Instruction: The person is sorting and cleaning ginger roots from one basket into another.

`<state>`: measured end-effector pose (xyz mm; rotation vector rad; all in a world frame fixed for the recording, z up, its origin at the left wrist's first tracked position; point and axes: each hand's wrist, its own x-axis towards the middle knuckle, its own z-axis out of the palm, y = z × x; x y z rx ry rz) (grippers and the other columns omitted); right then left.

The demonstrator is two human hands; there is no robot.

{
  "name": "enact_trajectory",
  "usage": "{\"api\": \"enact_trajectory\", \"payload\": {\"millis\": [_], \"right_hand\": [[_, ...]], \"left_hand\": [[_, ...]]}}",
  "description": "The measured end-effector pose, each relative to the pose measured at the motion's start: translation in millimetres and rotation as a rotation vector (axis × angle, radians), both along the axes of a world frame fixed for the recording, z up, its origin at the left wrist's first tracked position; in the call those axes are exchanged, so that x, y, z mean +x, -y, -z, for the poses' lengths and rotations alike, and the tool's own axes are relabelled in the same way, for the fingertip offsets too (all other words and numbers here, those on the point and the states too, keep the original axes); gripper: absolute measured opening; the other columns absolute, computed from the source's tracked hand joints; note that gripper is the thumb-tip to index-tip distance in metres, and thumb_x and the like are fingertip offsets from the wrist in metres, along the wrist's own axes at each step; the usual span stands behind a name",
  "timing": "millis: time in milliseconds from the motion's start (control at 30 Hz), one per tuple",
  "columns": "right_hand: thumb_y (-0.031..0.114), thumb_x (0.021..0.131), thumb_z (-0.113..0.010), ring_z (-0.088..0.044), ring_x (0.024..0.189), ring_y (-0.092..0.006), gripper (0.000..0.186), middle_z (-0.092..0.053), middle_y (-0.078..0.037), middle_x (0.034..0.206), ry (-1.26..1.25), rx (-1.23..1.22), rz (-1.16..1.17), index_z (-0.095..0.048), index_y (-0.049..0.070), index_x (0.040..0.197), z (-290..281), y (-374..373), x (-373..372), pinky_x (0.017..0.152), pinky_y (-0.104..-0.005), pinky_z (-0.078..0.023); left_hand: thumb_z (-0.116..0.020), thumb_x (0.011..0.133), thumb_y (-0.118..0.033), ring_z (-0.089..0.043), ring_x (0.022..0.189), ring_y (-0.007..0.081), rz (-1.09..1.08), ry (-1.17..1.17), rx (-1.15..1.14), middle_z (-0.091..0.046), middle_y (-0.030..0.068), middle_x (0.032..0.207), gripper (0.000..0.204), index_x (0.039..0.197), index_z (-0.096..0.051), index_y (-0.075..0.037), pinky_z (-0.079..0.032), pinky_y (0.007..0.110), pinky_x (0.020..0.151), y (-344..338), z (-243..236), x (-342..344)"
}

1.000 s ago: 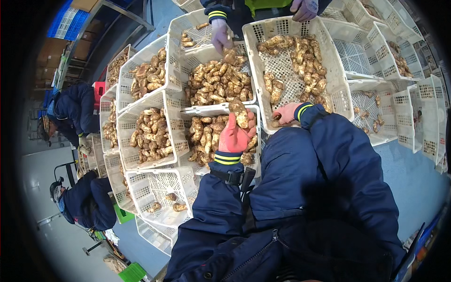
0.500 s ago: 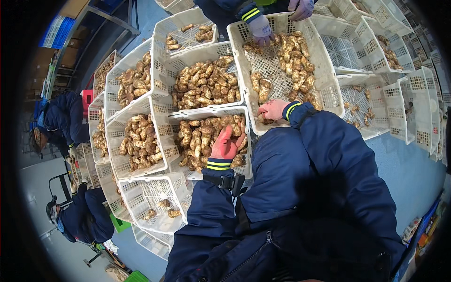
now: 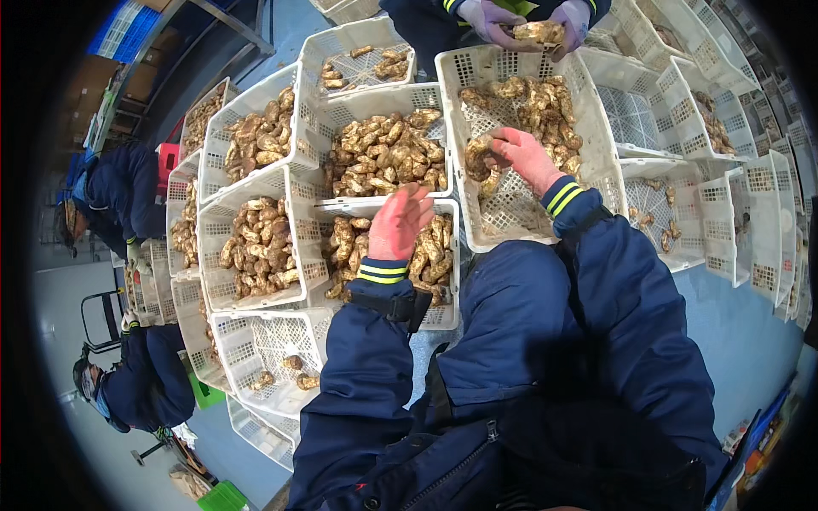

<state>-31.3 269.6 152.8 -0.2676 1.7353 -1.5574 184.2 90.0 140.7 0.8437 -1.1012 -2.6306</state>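
Observation:
My right hand (image 3: 526, 159), in a pink glove, pinches a brown, thick-stemmed mushroom (image 3: 477, 157) over the left part of a large white basket (image 3: 503, 242). More mushrooms (image 3: 545, 111) lie heaped along that basket's right and far sides, with bare mesh showing in its near part. My left hand (image 3: 397, 228), also gloved in pink, hovers over a smaller basket (image 3: 440, 317) full of mushrooms (image 3: 433, 254). Its fingers are stretched out and I see nothing in them. Across from me, a co-worker's gloved hands (image 3: 573, 21) hold a large mushroom (image 3: 538, 32).
Filled baskets of mushrooms (image 3: 390, 152) crowd the far side and the left (image 3: 258, 247). At the lower left, a basket (image 3: 271, 328) holds a few mushrooms. Sparsely filled baskets (image 3: 663, 166) stand on the right. Two people (image 3: 153, 375) work at the far left.
My right hand has risen from the large basket's near-left corner, bringing a mushroom with it. My left hand has lifted slightly away from the heap. The co-worker's hands have drawn back with a mushroom.

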Motion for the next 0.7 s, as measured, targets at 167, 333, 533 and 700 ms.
{"api": "enact_trajectory", "payload": {"millis": [167, 333, 533, 700], "right_hand": [[0.014, 0.090, -0.056, -0.060, 0.095, -0.0168, 0.029, -0.064, -0.009, 0.104, -0.579, -0.192, -0.343, -0.060, 0.004, 0.117, -60.6, -1.8, 25.8, 0.084, -0.0299, -0.047], [0.013, 0.081, -0.063, -0.059, 0.100, -0.0288, 0.027, -0.062, -0.009, 0.107, -1.172, -0.263, -0.737, -0.063, 0.010, 0.107, -90.8, 0.2, 53.2, 0.087, -0.0363, -0.048], [0.015, 0.087, -0.058, -0.062, 0.095, -0.0239, 0.024, -0.065, -0.010, 0.101, -0.800, -0.107, -0.479, -0.064, 0.007, 0.109, -82.7, -2.3, 42.1, 0.084, -0.0316, -0.049], [0.018, 0.089, -0.055, -0.061, 0.085, -0.0151, 0.027, -0.065, -0.009, 0.096, -0.609, 0.001, -0.380, -0.064, 0.009, 0.113, -59.4, -9.8, 18.2, 0.076, -0.0288, -0.048]], "left_hand": [[-0.052, 0.088, -0.059, -0.061, 0.099, 0.0239, 0.183, 0.038, 0.125, -0.061, 0.0141, 0.113, 0.069, 0.124, -0.051, 0.000, -0.051, 0.036, 0.084, -32.0, -21.6, -12.9], [-0.052, 0.096, -0.034, -0.061, 0.098, 0.0197, 0.050, -0.170, 0.150, -0.061, 0.0079, 0.112, 0.036, 0.116, -0.055, -0.005, -0.052, 0.037, 0.079, -28.4, -37.8, -6.3], [-0.052, 0.097, -0.022, -0.062, 0.098, 0.0239, 0.004, -0.176, -0.104, -0.061, 0.0139, 0.114, 0.023, 0.108, -0.053, -0.002, -0.054, 0.039, 0.080, -30.2, -49.9, 10.9], [-0.056, 0.094, -0.025, -0.061, 0.098, 0.0203, 0.002, -0.163, -0.200, -0.062, 0.0116, 0.109, 0.034, 0.115, -0.050, 0.000, -0.050, 0.035, 0.080, -33.9, -55.8, 15.3]]}}
